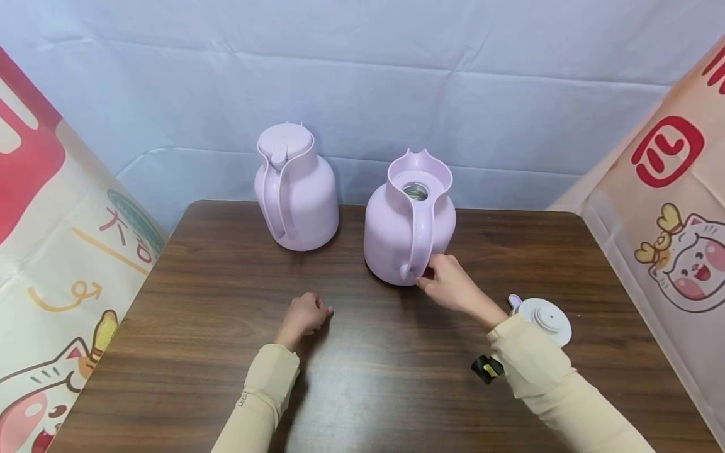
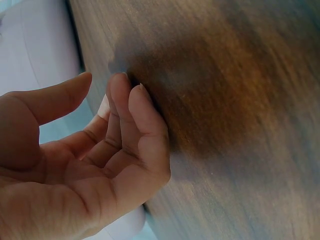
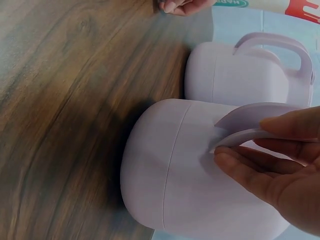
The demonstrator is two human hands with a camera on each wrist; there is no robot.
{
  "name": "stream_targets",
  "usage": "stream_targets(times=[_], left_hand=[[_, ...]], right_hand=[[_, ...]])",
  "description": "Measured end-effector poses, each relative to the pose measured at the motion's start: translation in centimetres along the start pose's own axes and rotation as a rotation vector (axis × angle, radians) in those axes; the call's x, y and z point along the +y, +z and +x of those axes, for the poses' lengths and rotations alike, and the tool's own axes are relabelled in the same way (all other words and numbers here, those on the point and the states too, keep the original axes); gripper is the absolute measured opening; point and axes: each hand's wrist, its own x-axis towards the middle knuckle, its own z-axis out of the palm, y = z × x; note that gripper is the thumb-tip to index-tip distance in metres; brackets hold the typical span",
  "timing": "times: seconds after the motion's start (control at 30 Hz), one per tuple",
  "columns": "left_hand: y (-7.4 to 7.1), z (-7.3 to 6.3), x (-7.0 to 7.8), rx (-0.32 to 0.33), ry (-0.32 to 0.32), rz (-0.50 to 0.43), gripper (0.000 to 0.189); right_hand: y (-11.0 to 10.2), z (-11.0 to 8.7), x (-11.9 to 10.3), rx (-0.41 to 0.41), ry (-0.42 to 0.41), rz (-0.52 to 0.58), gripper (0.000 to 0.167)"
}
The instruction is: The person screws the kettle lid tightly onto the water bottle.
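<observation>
Curved lilac handle (image 1: 421, 242) of open-topped lilac plastic jug (image 1: 387, 229) is pinched low by right hand (image 1: 450, 283), likely for steadiness; white disc-shaped lid (image 1: 546, 319) laid right of grip; left hand (image 1: 308, 313) empty.

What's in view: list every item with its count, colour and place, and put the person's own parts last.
Table: 1, brown wood grain, centre.
Lidded jug: 1, pale lilac, back of the table, left of centre.
Open jug: 1, pale lilac, right of the lidded jug.
Loose lid: 1, white with a lilac tab, right side of the table.
Black-and-yellow piece: 1, at the right cuff.
Backdrop: 1, pale blue, behind the table.
Printed panels: 2, cream and peach with red, left and right edges.
Sleeves: 2, cream, both forearms.
Left hand: 1, bare, low at the table.
Right hand: 1, bare, fingers pinching the open jug's handle.
</observation>
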Motion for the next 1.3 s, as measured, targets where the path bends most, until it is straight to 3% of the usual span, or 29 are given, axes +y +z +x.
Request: stream_targets(times=[0.4,0.57,0.8,1.07,1.3], left_hand=[[0.0,-0.1,0.0,0.000,-0.005,-0.011,0.021],[-0.2,-0.1,0.9,0.011,0.028,0.028,0.024],[-0.2,-0.2,4.4,0.032,0.147,0.130,0.021],[0.7,-1.2,9.0,0.093,0.226,0.079,0.021],[1.5,-2.3,11.6,0.128,0.297,0.040,0.030]], right_hand=[[0.5,0.1,-0.2,0.018,0.024,0.004,0.006],[0.4,0.0,0.0,0.019,0.035,0.016,0.008],[0.3,0.0,0.1,0.002,0.051,0.009,0.012],[0.0,-0.3,0.7,-0.036,0.038,0.057,0.017],[-0.9,-1.1,2.1,-0.081,0.028,0.066,0.019]])
